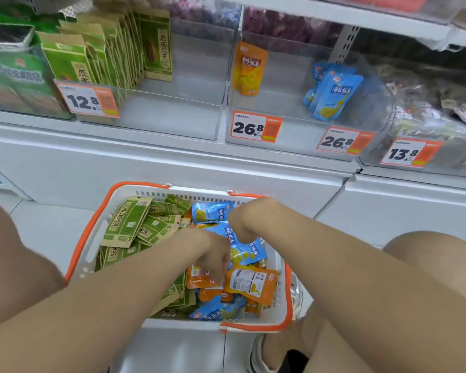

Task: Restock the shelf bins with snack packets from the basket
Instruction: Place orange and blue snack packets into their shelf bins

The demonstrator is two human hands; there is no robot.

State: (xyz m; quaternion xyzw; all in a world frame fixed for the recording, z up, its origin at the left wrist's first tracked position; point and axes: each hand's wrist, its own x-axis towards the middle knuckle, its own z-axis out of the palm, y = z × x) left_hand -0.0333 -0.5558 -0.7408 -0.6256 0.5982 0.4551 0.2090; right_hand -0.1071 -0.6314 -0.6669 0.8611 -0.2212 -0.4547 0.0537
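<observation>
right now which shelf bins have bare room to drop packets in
Most room: the bin holding one orange packet, and beside the blue packets. Also in front of the green packets. Crowded: the far-right bin and the basket, where both hands dig.

Retail shop, snack aisle. White shelf (156,160) carries clear bins (293,122) of packaged snacks, each fronted by an orange price tag (256,127). A shopping basket (285,300) of packets sits on the floor.
</observation>
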